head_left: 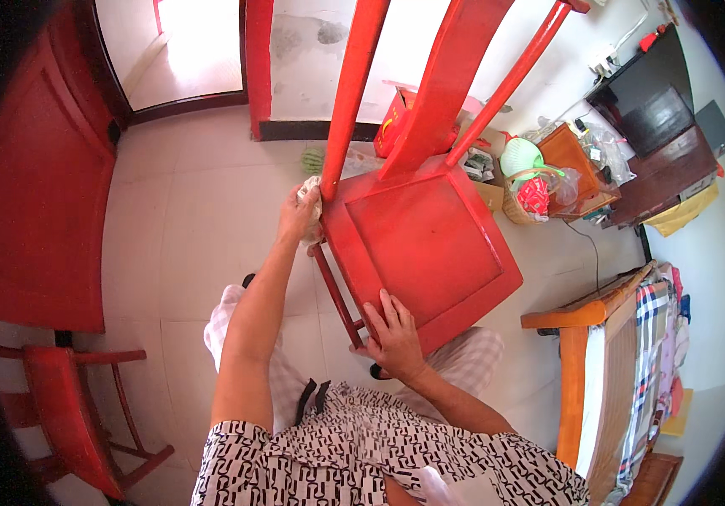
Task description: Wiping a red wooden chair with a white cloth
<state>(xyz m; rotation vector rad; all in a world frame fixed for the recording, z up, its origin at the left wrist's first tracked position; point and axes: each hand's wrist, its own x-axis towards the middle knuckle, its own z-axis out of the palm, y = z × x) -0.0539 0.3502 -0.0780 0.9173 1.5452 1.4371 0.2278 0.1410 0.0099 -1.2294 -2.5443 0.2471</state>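
Note:
A red wooden chair (pixel 430 244) stands before me, its seat toward me and its tall back rising at the far side. My left hand (pixel 296 215) is closed round a crumpled whitish cloth (pixel 310 202), which is pressed against the seat's left side near the foot of the left back post (pixel 347 110). On the seat's near left corner rests my right hand (pixel 397 339), fingers stretched out and nothing in them. Part of the chair's legs and rails shows below the seat on the left.
Another red chair (pixel 71 405) lies at the lower left, near a red door (pixel 37 202). At the right is a wooden bed or bench (pixel 573 379) with bedding. Behind the chair are a watermelon (pixel 312 159), a basket (pixel 518 211) and a dark cabinet (pixel 657 181) with a screen (pixel 645 97).

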